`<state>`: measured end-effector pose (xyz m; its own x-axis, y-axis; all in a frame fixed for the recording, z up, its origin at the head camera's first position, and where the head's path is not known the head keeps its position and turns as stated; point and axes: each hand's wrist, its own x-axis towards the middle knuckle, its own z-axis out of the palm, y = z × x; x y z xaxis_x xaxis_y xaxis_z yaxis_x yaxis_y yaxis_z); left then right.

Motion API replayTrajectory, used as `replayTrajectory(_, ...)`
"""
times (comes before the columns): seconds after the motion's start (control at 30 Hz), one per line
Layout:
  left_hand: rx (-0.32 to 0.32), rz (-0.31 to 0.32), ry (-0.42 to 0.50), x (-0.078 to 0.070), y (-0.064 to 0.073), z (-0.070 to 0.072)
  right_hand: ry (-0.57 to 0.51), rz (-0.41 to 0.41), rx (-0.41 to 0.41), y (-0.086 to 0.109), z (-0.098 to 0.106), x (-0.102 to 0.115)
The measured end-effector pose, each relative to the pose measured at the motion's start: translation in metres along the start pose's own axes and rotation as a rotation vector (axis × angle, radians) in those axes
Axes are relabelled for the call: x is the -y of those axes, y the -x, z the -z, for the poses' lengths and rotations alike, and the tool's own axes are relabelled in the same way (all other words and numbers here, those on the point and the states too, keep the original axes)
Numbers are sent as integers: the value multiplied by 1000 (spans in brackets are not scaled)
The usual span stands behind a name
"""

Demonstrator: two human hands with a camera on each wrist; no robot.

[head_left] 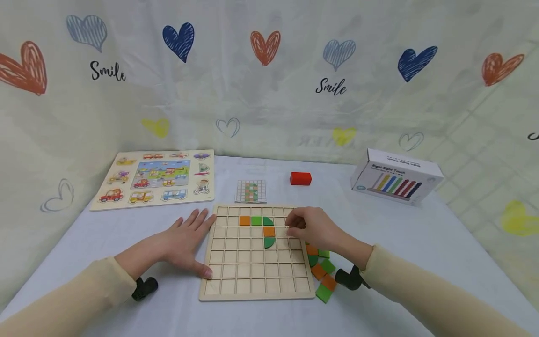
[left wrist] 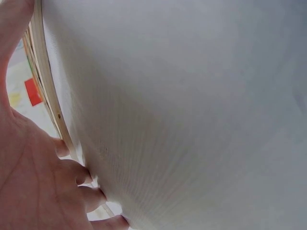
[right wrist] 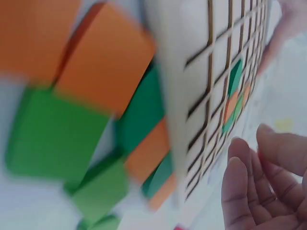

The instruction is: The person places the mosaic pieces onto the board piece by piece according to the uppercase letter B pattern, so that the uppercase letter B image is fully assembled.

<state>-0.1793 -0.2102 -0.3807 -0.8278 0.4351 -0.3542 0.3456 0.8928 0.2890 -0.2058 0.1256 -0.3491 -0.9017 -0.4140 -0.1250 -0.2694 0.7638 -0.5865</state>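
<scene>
Cream-coloured fabric sleeves [head_left: 438, 290] nearest, right hand [head_left: 317, 229] over the square wooden grid board [head_left: 244, 271]

Both sleeves come in from the lower corners, and at each wrist sits a small black device [head_left: 145, 289]. Next, beside the right edge of the board, lie loose flat tiles [head_left: 324, 293] in orange, light green and dark green. They make a narrow heap, whose long direction runs along this edge; from the right fingertips it lies toward the person and a little to the right. Of the two hands, the right is clearly nearer.

The left hand [head_left: 183, 245] is at the left edge of the board, with fingers straight and spread. The right fingers are curved toward the thumb above the right columns; whether they pinch a tile, I cannot tell, also not from the wrist view.

Just left of these fingertips, five tiles sit in the grid: from left to right an orange square [head_left: 244, 221], a light green square [head_left: 256, 221] and a dark green quarter-round [head_left: 267, 221], then below the last one another orange square [head_left: 268, 231] and another dark green quarter-round [head_left: 269, 242].

Farther are a small printed grid card [head_left: 251, 191], a red block [head_left: 301, 179], a wooden vehicle-picture puzzle [head_left: 151, 180] on the left and a white cardboard box [head_left: 396, 180] on the right.
</scene>
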Motion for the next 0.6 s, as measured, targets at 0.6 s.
replayTrajectory(0.6,2,2,-4,-1,0,0,19,-40,-32,6,30,-56)
